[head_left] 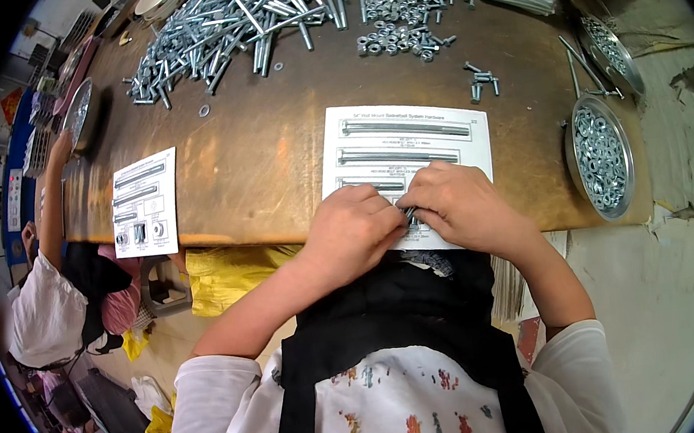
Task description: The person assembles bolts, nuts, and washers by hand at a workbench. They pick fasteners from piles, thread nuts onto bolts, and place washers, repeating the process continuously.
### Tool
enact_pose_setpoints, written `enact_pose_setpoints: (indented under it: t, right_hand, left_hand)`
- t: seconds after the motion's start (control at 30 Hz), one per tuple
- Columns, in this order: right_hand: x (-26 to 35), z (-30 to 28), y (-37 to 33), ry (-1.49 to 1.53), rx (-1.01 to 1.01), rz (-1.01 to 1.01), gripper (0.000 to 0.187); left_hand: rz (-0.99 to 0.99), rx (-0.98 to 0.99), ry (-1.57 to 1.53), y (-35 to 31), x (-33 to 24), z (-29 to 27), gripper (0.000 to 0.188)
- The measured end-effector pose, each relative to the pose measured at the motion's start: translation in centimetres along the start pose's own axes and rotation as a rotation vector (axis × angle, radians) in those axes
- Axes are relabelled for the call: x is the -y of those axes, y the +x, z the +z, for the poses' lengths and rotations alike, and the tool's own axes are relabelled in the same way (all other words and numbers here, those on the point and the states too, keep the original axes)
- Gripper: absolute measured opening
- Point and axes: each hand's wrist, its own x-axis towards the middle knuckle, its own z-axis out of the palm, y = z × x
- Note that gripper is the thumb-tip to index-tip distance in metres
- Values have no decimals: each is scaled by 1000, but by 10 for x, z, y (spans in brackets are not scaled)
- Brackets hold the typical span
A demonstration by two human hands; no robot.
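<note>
While both hands meet over the printed sheet (407, 148), left hand (354, 231) and right hand (465, 205) each grip closed on a small metal bolt (408, 215), brown desk (274, 148) beneath.

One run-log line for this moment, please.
left hand: shut on small metal part | right hand: pinching same part | over printed sheet | bolt pile far side | washer tray right

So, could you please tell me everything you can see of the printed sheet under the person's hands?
The printed sheet is white paper, roughly rectangular, lying flat on the brown table at its near edge. It shows grey pictures of long bolts in stacked boxes, with small text. The left hand and right hand rest over its lower part, hiding it, and pinch a small metal piece between them. Its lower edge seems to overhang the table edge slightly.
</note>
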Motion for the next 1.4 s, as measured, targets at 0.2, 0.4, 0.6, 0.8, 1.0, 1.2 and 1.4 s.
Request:
enact_pose_setpoints:
  t: [0.2, 0.4, 0.6, 0.8, 1.0, 1.2, 1.4]
  right_hand:
    - [4, 5, -21, 52, -137, 240, 17]
    - [3, 37, -31, 182, -350, 379, 11]
    - [-3, 49, -29, 89, -461, 217, 11]
    - [-10, 45, -31, 13, -460, 90, 13]
    - [-19, 47, -39, -48, -485, 45, 20]
    - [-56, -75, -131, -20, -863, 629, 18]
    - [-113, -124, -216, -415, -505, 1060, 14]
  left_hand:
    - [-139, -39, 36, -7, -9, 9, 32]
    - [-201, 5, 43, 3, -12, 12, 42]
    - [-221, 45, 22, 0, -9, 14, 40]
    - [-247, 74, 18, 5, -11, 15, 35]
    - [-238, 137, 43, 14, -16, 11, 41]
    - [-296, 51, 5, 3, -21, -2, 57]
    - [-197, -25, -51, 28, -31, 0, 38]
